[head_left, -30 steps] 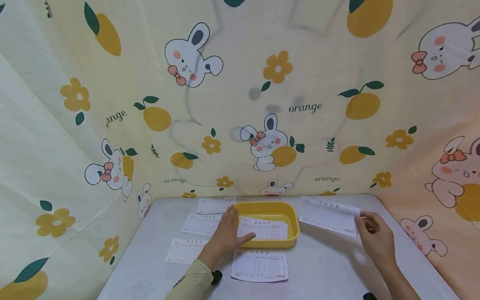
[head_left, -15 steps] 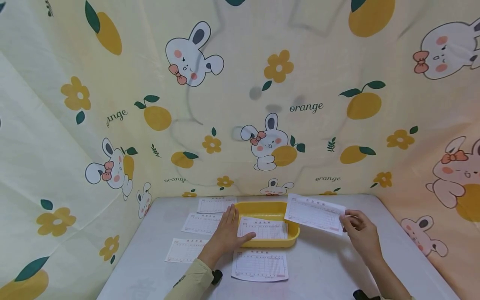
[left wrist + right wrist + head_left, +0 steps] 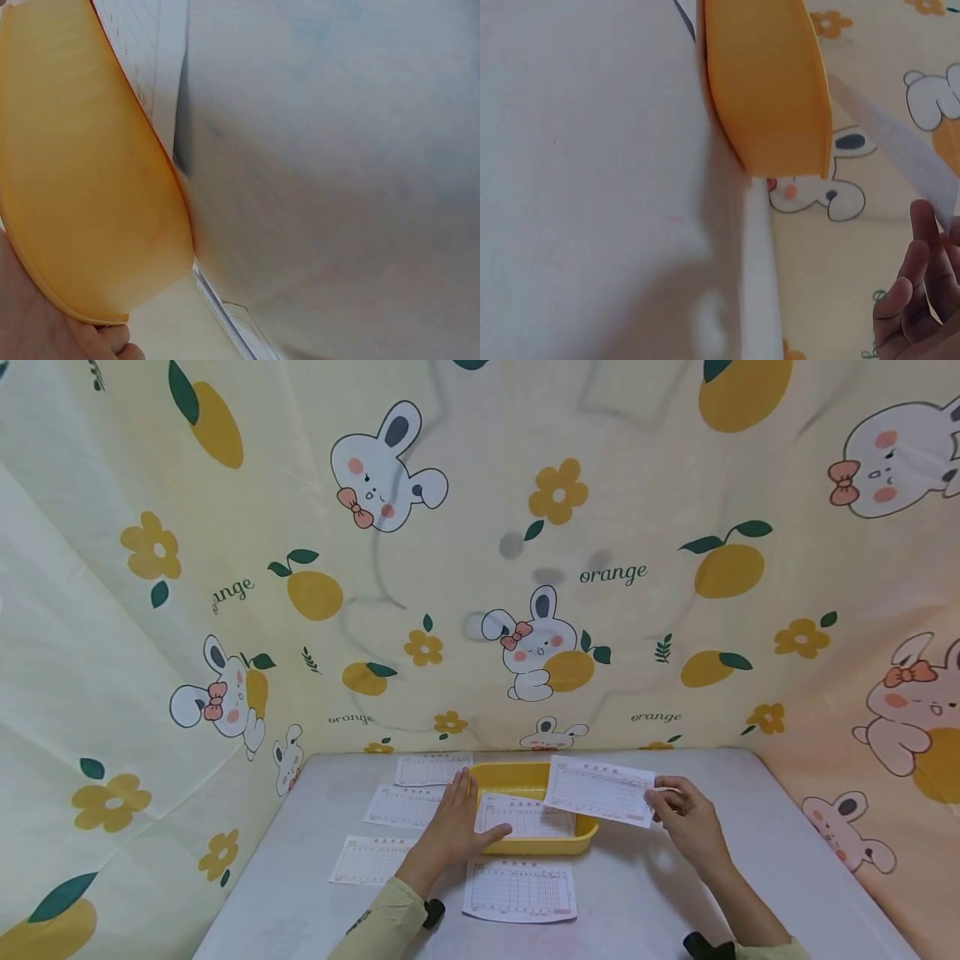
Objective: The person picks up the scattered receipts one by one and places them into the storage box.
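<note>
A yellow plastic basket stands at the back middle of the white table. My left hand holds its front left corner, fingers along the left side and thumb over the front rim; fingertips show by the rim in the left wrist view. Inside the basket lies a printed paper form. My right hand pinches another paper form by its right edge. That form is raised and overlaps the basket's right part. In the right wrist view it appears nearly edge-on, a thin white sheet.
Left of the basket lie three similar forms, a far one, a middle one and a near one. One more form lies in front of the basket. Behind the white table hangs a patterned cloth.
My right hand has moved left with the paper form, bringing it from beside the basket to over its right part. The left hand and the basket have stayed in place.
</note>
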`<action>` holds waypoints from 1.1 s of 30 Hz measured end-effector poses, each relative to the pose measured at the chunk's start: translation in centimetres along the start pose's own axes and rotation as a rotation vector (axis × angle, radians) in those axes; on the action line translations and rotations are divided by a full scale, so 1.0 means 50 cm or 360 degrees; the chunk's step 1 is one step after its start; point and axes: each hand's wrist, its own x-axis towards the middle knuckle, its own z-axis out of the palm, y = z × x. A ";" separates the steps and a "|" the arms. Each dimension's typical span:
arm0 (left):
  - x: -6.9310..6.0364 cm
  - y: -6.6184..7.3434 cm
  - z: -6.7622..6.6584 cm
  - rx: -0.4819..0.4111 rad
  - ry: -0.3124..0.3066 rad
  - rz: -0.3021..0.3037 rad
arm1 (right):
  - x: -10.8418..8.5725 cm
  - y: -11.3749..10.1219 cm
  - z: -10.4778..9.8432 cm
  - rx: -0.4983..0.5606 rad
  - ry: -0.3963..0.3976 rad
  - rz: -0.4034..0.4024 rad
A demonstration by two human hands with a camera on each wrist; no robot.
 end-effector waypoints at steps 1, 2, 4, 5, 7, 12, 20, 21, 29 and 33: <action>0.000 0.000 0.000 0.0002 -0.0003 -0.0003 | 0.001 -0.002 0.004 0.0010 -0.0017 0.0004; 0.000 0.000 0.000 0.0003 -0.0009 -0.0008 | 0.002 -0.004 0.007 0.0016 -0.0031 0.0010; 0.000 0.001 -0.001 -0.0002 -0.0010 -0.0008 | 0.003 -0.008 0.015 0.0021 -0.0052 0.0019; 0.000 0.002 -0.002 -0.0004 -0.0011 -0.0010 | 0.004 -0.010 0.020 0.0021 -0.0060 0.0020; -0.001 0.002 -0.004 -0.0004 -0.0012 -0.0009 | 0.005 -0.013 0.029 0.0021 -0.0073 0.0007; 0.000 0.001 -0.004 -0.0007 -0.0021 -0.0009 | 0.007 -0.016 0.050 0.0033 -0.0094 -0.0051; -0.001 0.000 -0.003 0.0007 0.0001 0.0019 | 0.005 -0.028 0.074 0.0032 -0.0144 -0.0047; -0.001 0.000 -0.004 0.0011 0.0000 0.0022 | 0.004 -0.031 0.077 0.0034 -0.0146 -0.0040; -0.002 0.001 -0.005 0.0000 0.0000 0.0023 | 0.007 -0.037 0.095 -0.0004 -0.0182 -0.0036; -0.002 0.001 -0.003 -0.0018 0.0002 0.0025 | 0.012 -0.035 0.101 -0.0022 -0.0208 -0.0020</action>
